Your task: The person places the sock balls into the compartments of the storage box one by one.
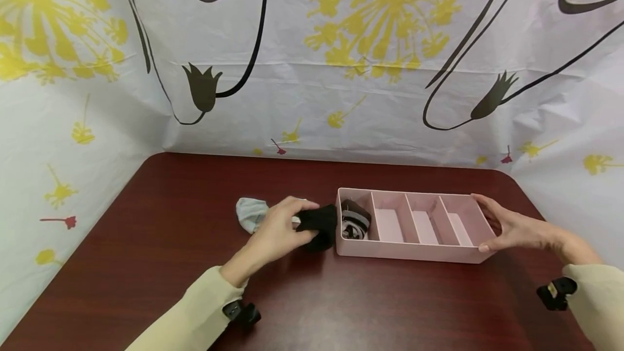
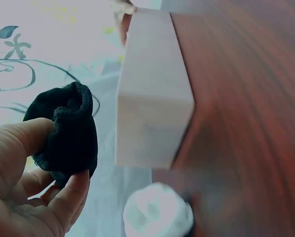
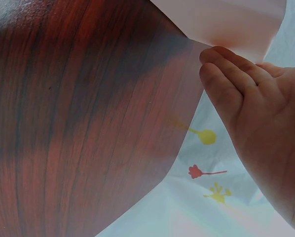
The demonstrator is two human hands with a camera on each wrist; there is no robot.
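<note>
A left hand is pinching a black cloth bundle — thumb and fingers clamped on it — just beside the left end of a pink divided box. The right hand is gripping the opposite end, its fingers lying together. A striped bundle is sitting in the leftmost compartment — a pale bundle is resting on the table.

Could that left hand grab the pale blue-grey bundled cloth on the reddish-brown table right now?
Probably not: the left hand grips a soft black cloth. Once emptied, though, it likely could: the pale blue-grey bundled cloth lies close beside it.
</note>
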